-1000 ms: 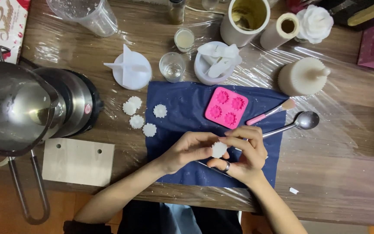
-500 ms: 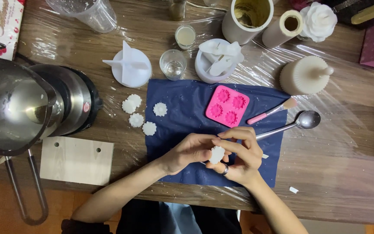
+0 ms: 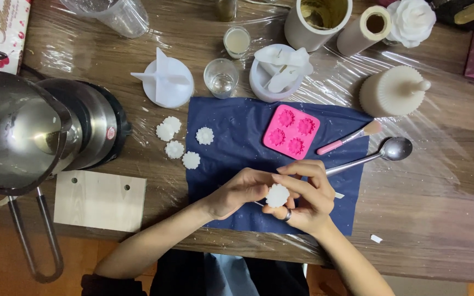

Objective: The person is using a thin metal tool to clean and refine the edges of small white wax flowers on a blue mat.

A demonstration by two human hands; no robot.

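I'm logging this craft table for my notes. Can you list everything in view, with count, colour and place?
wax flowers: five, white, left of cloth
held wax flower: one, white, between both hands
cloth: one, navy, centre
mould: one, pink, on cloth
brush: one, pink handle, beside mould
spoon: one, metal, right
pot: one, steel, left
board: one, pale, front left
left hand: one
right hand: one
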